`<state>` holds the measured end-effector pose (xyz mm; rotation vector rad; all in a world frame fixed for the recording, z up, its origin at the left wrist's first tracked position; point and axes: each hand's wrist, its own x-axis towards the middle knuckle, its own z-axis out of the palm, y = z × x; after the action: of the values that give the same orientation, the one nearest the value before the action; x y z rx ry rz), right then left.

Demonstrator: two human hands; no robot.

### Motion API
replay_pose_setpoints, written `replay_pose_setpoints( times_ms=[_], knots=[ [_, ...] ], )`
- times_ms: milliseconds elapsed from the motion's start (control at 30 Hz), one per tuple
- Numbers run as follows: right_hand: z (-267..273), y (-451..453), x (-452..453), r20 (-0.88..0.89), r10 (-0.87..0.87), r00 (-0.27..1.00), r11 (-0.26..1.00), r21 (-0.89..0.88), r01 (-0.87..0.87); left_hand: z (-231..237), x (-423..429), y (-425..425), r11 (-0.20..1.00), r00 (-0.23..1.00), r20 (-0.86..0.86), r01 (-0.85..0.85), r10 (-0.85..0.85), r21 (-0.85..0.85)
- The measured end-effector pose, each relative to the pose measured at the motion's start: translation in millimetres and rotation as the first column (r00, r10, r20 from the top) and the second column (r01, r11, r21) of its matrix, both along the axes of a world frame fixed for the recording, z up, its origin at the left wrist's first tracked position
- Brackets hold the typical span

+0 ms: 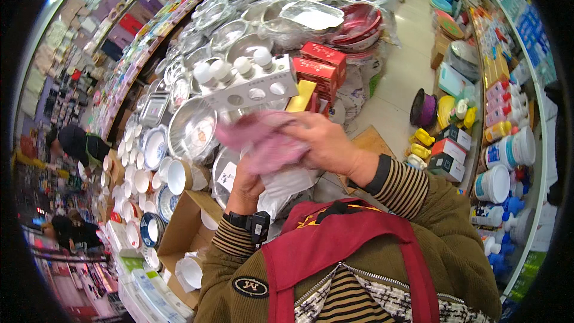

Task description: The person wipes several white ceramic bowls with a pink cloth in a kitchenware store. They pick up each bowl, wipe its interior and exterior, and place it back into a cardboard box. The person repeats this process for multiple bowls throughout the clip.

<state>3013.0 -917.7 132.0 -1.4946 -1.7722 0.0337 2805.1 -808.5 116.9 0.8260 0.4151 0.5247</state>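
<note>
My right hand point(325, 143) grips a pink cloth point(269, 143), which is blurred by motion. Below the cloth is a white object point(287, 184), mostly covered and too blurred to name. My left hand point(249, 184) is curled at the left side of this white object, its fingers partly hidden under the cloth. Just beyond the cloth, a white carton of light bulbs point(251, 92) with round cut-outs lies on the stacked basins. Red boxes point(316, 72) and a yellow box point(301, 96) sit right of the carton.
Plastic-wrapped metal basins point(193, 130) fill the display ahead. Bowls point(179, 177) and an open cardboard box point(188, 220) are at left. A tiled aisle point(399, 72) runs right, beside shelves with white tubs point(492, 184). People point(80, 143) are at far left.
</note>
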Motion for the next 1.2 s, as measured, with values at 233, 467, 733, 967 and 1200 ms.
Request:
replay_pose_setpoints(
  times_ms=[233, 467, 733, 967, 1200],
  knots=[
    [-165.7, -79.2, 79.0, -0.045, -0.114, 0.992, 0.642, -0.766, 0.039, -21.7, -147.5, 12.6, 0.895, 0.890, -0.107, -0.446, 0.443, 0.001],
    [-260.5, -131.0, 100.9, 0.075, -0.139, 0.987, 0.492, -0.860, 0.135, -46.5, -368.4, -43.9, 0.242, 0.170, -0.292, -0.942, 0.941, 0.231],
    [-286.2, -116.9, 74.3, 0.067, -0.011, 0.998, 0.262, -0.963, 0.068, -179.9, -424.8, -15.8, 0.220, -0.037, -0.579, -0.904, 0.815, 0.367],
    [-265.3, -80.2, 34.8, 0.152, 0.018, 0.988, 0.248, -0.958, 0.143, -293.1, -432.0, 34.4, 0.051, 0.106, -0.424, -0.989, 0.899, -0.138],
    [-259.3, -63.6, -4.5, 0.061, 0.039, 0.997, 0.099, -0.993, 0.057, -396.4, -411.3, 62.2, -0.158, -0.057, -0.555, -0.978, 0.830, -0.136]
  ],
)
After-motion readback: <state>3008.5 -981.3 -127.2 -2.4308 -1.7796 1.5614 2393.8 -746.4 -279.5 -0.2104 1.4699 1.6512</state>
